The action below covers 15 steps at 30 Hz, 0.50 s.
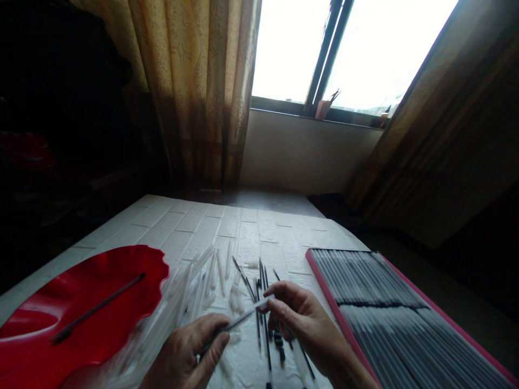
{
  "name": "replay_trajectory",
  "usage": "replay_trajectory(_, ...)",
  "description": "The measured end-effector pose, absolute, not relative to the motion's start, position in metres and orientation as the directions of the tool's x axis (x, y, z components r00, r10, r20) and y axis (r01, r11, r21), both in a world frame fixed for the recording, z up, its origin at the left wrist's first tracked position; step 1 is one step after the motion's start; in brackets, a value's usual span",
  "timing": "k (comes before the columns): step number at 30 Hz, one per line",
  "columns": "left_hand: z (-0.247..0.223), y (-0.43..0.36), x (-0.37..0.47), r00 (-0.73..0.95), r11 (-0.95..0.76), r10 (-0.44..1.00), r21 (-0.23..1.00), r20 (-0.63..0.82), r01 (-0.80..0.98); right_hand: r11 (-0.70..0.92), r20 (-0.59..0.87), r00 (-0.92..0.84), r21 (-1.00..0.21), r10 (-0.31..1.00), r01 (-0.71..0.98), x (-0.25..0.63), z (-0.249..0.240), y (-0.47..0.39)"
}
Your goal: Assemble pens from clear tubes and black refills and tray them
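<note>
Two hands hold a thin pen between them over a white table strewn with pen parts.

The pen (239, 320) lies slantwise just above the table's near edge: the left hand (186, 354) pinches its lower, darker end, and the right hand (306, 321) pinches its pale upper tip between thumb and fingers. Under and around the hands lie loose clear pen barrels (194, 286) and thin dark refills (259, 286), scattered on the table (259, 227) with its brick-pattern cover. To the left sits a red wavy-edged dish (133, 259) holding a single dark pen (97, 308). To the right lies a pink-rimmed flat box (324, 281), packed with neat rows of pens (389, 308) side by side.
</note>
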<state>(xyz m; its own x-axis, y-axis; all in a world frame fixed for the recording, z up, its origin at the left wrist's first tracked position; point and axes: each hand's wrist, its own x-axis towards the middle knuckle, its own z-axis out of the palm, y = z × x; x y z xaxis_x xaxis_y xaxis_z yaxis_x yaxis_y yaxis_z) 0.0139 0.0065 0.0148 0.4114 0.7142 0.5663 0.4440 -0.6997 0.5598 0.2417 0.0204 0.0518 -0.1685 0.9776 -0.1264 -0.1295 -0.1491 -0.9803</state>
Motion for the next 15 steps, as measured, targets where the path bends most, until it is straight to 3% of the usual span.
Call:
replay_trajectory(7, 0.0166, 0.0080, 0.0148, 0.428, -0.708, 0.706, 0.541, 0.564, 0.454, -0.160, -0.141, -0.221, -0.985, 0.965, -0.068, 0.2393, 0.0500, 0.0195)
replay_trajectory(15, 0.0157, 0.0091, 0.0135, 0.472, -0.725, 0.688, 0.530, 0.551, 0.439, -0.053, -0.063, -0.295, -0.998, 0.954, 0.041, 0.2351, 0.0458, 0.0161)
